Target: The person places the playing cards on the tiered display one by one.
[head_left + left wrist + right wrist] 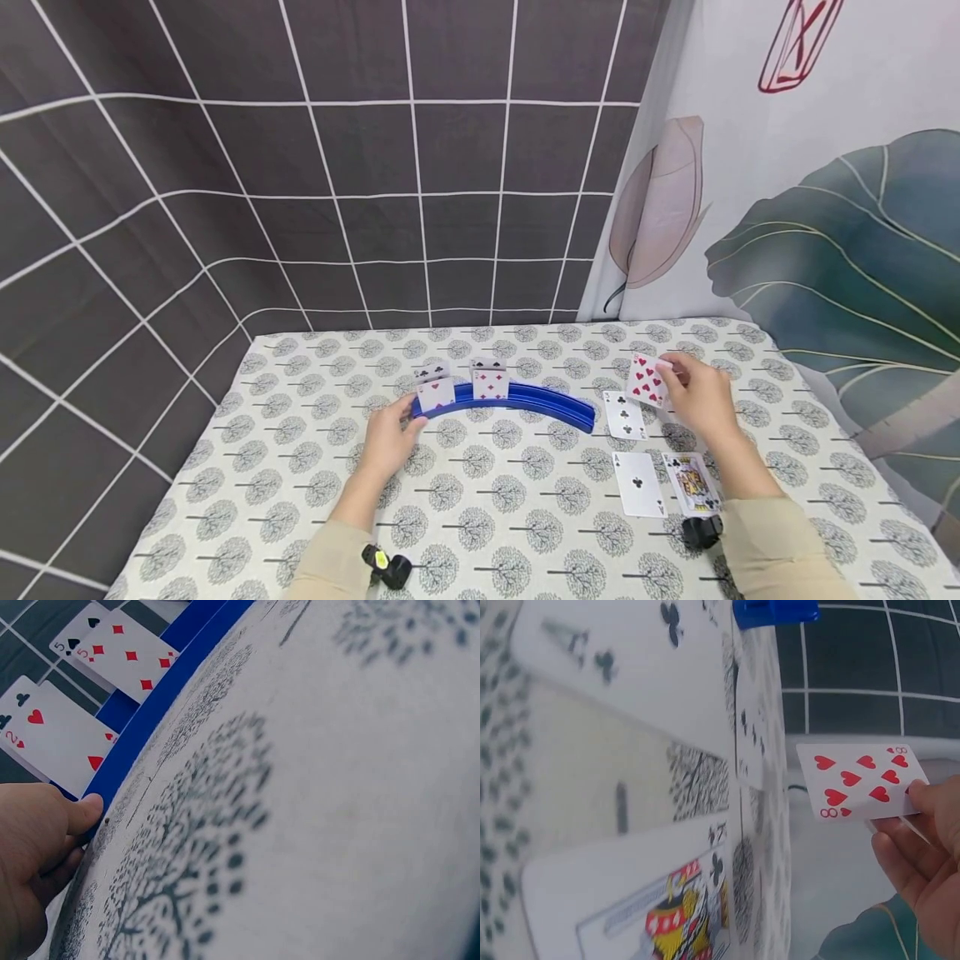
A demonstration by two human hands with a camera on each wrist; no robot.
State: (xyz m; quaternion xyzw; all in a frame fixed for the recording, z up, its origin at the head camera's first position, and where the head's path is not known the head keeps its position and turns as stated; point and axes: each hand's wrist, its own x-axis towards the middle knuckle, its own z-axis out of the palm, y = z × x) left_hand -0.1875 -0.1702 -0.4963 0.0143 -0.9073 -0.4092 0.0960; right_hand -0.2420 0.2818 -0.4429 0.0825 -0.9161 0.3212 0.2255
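Observation:
My left hand (390,437) grips the left end of a curved blue card holder (551,402), thumb along its front edge. Upright near that end stands the two of hearts (64,739), a clubs card (24,690) partly hidden behind it. Farther along the holder is the five of diamonds (127,656), with the five of spades (64,641) behind. On the right side, my right hand (701,396) pinches the eight of hearts (859,780) by one edge, above the table. A white edge shows beneath this card in the right wrist view.
The three of clubs (624,415), ace of clubs (637,483) and king of clubs (692,479) lie face up at the right of the table. A tree-print cloth (495,500) covers the table. Behind it hangs a dark gridded curtain (457,229).

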